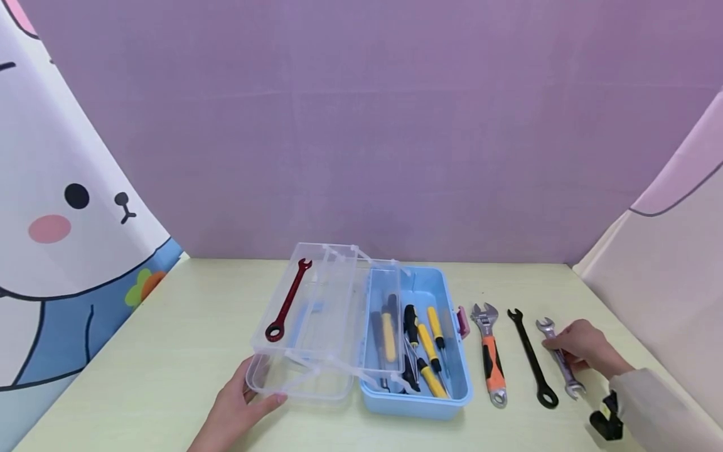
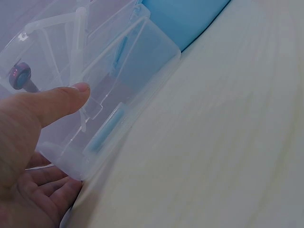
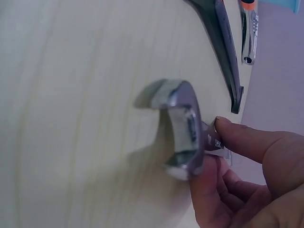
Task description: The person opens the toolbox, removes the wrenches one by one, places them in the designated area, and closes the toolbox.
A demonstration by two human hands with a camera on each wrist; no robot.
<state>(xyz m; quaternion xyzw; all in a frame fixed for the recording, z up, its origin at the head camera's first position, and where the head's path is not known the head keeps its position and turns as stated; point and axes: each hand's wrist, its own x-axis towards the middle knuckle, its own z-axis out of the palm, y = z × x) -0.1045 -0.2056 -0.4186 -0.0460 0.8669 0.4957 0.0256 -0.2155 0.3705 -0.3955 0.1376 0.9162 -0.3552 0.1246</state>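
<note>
1. Right hand point(image 1: 584, 347), lower right of the head view, pinches the silver double open-ended steel wrench point(image 1: 561, 358) at the upper part of its shaft; the wrist view shows thumb and fingers closed on the shaft just behind one open jaw, that end seemingly raised a little off the table.
2. The wrench's long axis runs far to near, slightly slanted, parallel to the black combination wrench point(image 1: 533, 358) just left of it; the orange-handled adjustable wrench point(image 1: 490, 353) lies further left.
3. The blue plastic toolbox point(image 1: 435, 402) sits left of all three, so the wrench lies well right of it, nearer the right hand.
4. Left hand point(image 1: 240, 408), lower centre, grips the near corner of the clear plastic fold-out tray point(image 1: 316, 383), thumb on top, fingers under.
5. A red ratchet wrench point(image 1: 289, 300) lies in that tray.
6. The silver wrench looks shiny, slim, flat, with a stamped shaft.
</note>
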